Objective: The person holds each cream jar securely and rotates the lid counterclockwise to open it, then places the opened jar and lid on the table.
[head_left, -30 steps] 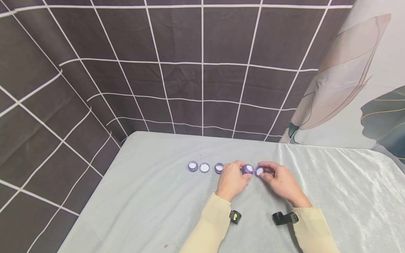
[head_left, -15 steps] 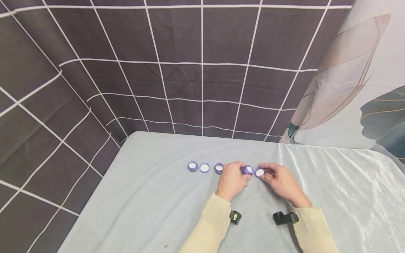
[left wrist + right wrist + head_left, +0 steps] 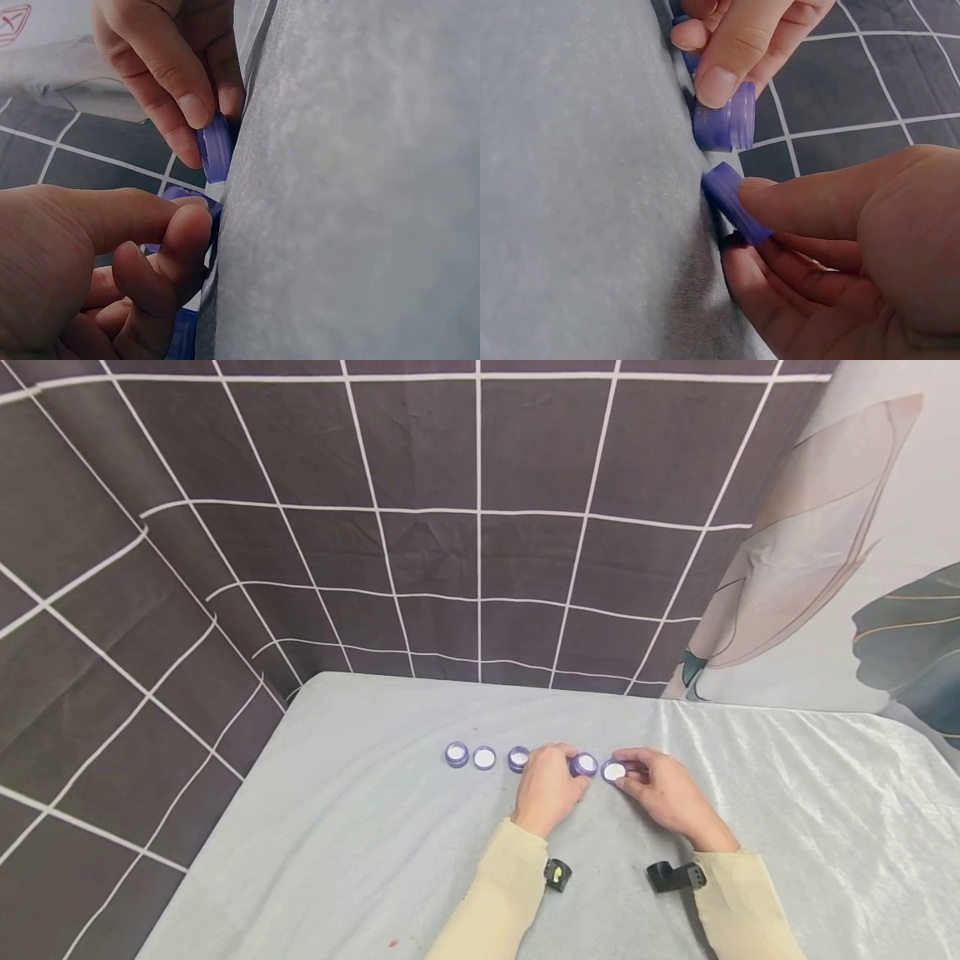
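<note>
Two hands work side by side on the tabletop (image 3: 375,860): left hand (image 3: 547,787) pinches a purple jar (image 3: 584,765), right hand (image 3: 663,793) pinches a purple lid (image 3: 614,771) just right of it.

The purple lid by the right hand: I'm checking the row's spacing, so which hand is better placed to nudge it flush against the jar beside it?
Probably the right hand: it already pinches the purple lid, while the left hand holds the neighbouring jar.

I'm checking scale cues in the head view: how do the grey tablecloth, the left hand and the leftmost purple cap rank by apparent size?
1. Grey tablecloth, by far the largest.
2. Left hand.
3. Leftmost purple cap with a white inside, the smallest.
All lie at about the same depth, so the order is safe.
</note>
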